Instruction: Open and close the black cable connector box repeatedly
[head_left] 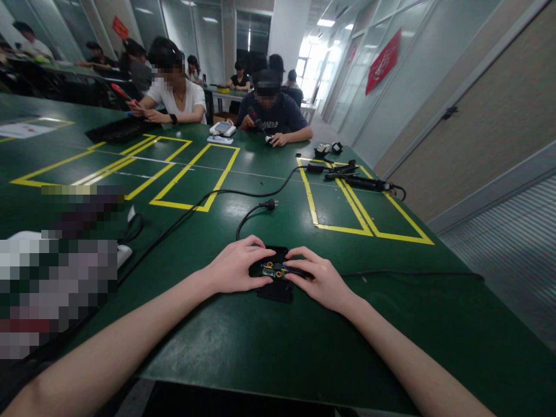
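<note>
In the head view, a small green circuit board (269, 272) with copper coils and coloured wires lies between my hands. Black plastic case pieces show around it: one (278, 251) behind the board and a flat one (274, 292) in front. My left hand (238, 265) curls its fingers and thumb around the board's left end. From the other side, my right hand (322, 280) grips near the right end, with a black cable (299, 271) running between its fingers. The left fingers partly cover the case and board.
A power plug (271, 204) on a short cord lies just beyond my hands. Another black cord (226, 191) crosses the green table (208, 341), which has yellow tape outlines. Black cables and a tool (365, 183) lie at the far right. Two people sit opposite; blurred items crowd the left.
</note>
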Available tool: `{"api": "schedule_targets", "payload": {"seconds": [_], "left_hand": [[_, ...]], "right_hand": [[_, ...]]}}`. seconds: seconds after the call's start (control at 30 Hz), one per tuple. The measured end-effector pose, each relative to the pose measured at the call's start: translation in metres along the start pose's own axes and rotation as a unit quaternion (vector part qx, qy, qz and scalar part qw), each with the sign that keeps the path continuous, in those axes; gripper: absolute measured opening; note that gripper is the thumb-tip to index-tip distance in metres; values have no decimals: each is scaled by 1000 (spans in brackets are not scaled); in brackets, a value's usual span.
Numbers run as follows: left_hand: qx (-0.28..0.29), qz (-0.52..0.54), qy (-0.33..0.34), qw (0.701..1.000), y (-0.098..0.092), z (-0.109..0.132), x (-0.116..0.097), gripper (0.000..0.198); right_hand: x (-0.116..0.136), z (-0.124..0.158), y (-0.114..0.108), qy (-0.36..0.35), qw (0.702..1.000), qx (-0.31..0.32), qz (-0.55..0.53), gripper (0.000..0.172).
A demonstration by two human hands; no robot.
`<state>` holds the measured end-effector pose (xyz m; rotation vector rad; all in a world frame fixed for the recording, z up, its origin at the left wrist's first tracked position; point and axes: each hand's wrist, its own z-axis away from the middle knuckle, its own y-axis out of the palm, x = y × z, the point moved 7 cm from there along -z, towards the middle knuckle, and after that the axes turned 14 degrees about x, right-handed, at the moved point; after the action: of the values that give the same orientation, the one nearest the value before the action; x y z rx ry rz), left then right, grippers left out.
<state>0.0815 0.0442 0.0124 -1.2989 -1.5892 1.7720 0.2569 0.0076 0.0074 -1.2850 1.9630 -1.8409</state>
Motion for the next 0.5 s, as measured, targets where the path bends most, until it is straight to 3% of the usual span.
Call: {"api": "schedule_targets", "payload": {"seconds": [0.27,0.5], "left_hand": [[-2,8,41,999,-2,-1,-6,37],[-31,-12,30,999,-4,0,-7,37]], "right_hand": [[7,-1,1,-3,999,18,-36,45],[-1,-3,5,31,999,-11,1,37]]}}
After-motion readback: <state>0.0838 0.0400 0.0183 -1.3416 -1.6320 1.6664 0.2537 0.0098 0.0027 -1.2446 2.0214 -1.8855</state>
